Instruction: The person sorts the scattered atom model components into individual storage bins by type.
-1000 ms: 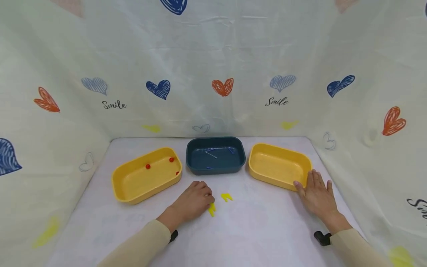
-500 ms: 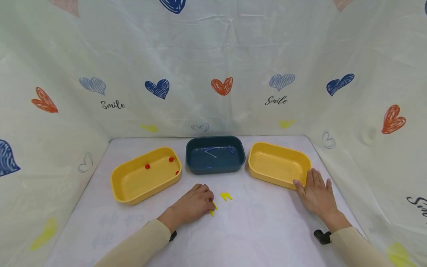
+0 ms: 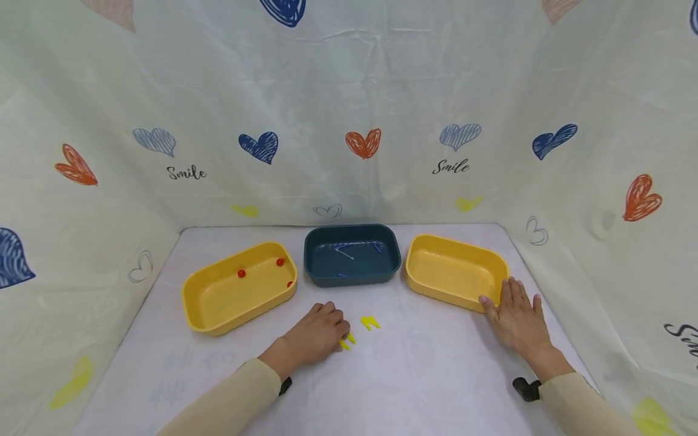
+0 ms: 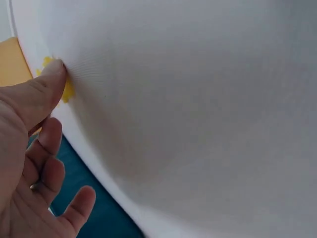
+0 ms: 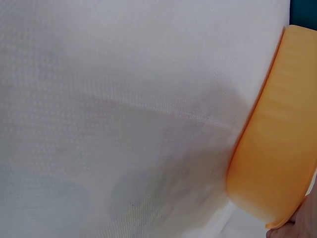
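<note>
Yellow piece (image 3: 351, 338) in left hand (image 3: 318, 333), second piece (image 3: 369, 320) beside, dark tray (image 3: 353, 280) beyond.

The middle tray (image 3: 352, 280) stands between left tray (image 3: 223, 297) and right tray (image 3: 449, 272), behind small pieces (image 3: 370, 322).

Left arm (image 3: 231, 393) is stretched forward in a long cream fabric sleeve; left hand (image 3: 313, 336) is held back-up, a pinch formed at the thumb (image 4: 44, 89), the other three fingers (image 4: 53, 174) loosely curled. Right arm (image 3: 580, 406) is sleeved alike; right hand (image 3: 520, 324) is laid back-up, fingers straight, thumb and little finger spread.
</note>
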`<state>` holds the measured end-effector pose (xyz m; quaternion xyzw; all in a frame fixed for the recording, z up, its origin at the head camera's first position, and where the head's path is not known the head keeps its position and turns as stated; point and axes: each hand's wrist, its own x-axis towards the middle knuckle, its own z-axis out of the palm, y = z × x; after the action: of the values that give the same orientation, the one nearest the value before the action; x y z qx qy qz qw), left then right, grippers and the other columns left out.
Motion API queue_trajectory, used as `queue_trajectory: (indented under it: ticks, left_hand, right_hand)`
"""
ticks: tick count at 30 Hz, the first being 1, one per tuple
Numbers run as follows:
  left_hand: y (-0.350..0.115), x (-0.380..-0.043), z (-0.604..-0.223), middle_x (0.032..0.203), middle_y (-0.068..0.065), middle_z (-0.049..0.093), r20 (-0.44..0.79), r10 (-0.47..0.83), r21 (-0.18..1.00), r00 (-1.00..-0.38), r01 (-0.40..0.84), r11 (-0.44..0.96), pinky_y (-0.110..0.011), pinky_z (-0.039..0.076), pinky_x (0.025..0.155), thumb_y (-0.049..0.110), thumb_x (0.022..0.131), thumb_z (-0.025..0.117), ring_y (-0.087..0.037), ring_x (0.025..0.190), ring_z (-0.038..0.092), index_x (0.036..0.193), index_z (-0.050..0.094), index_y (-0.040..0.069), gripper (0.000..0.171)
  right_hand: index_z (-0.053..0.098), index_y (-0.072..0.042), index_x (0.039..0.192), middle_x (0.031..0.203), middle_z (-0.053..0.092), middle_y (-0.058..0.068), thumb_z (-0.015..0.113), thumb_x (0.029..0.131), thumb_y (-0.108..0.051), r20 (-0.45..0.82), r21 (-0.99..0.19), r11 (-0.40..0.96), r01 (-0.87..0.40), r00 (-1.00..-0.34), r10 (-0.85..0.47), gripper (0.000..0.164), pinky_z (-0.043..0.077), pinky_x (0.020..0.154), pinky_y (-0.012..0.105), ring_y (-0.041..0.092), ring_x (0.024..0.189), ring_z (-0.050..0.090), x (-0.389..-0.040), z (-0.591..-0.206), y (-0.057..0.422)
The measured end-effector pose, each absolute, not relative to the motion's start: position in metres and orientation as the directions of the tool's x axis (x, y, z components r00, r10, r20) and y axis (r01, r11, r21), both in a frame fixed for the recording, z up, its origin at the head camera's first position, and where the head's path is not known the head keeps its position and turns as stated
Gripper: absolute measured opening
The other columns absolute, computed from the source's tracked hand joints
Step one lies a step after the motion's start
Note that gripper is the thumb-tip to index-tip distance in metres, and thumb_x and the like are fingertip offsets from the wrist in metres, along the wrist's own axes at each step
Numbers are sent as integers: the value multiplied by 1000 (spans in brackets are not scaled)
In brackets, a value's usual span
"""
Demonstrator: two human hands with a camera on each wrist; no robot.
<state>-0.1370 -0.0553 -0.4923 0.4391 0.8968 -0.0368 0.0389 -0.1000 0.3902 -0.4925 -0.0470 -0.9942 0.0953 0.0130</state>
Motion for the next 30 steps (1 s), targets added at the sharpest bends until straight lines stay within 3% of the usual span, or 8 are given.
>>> queue_trajectory:
  ticks: [4,13,18,22,30]
  left_hand:
    - [-57,-135,-494,101,6,59,-88,757,-21,-648,761,649,-35,43,93,48,83,73,-15,97,42,102,68,28,28]
    - [-57,-130,-496,93,6,56,-102,743,-62,-662,750,659,-35,44,92,49,85,70,-15,93,41,94,66,25,26]
    - [-57,-128,-494,91,6,60,-45,774,-91,-631,774,626,-35,45,91,48,85,72,-16,91,43,96,72,25,25]
    - [-57,-128,-492,89,7,62,18,760,-89,-650,756,648,-35,44,88,48,82,74,-16,90,44,93,73,27,24]
    - [-55,-132,-483,94,6,67,102,740,-75,-665,737,672,-35,44,85,23,87,73,-18,92,46,99,77,23,12]
  right_hand:
    - [9,15,149,155,13,38,24,101,-60,25,-192,977,94,-995,100,90,2,112,73,53,143,12,-99,-492,390]
    - [10,15,149,154,13,38,24,101,-60,27,-202,975,95,-994,102,90,1,111,73,54,143,13,-100,-492,389]
    - [10,15,149,154,13,38,24,101,-60,29,-200,975,99,-994,107,91,2,111,73,54,143,13,-99,-492,388]
    - [10,15,150,155,14,37,25,100,-61,31,-200,975,100,-994,108,91,2,112,73,53,144,12,-100,-493,388]
    - [8,15,150,155,13,37,25,100,-61,25,-195,975,103,-994,110,92,2,112,72,53,144,12,-99,-493,389]
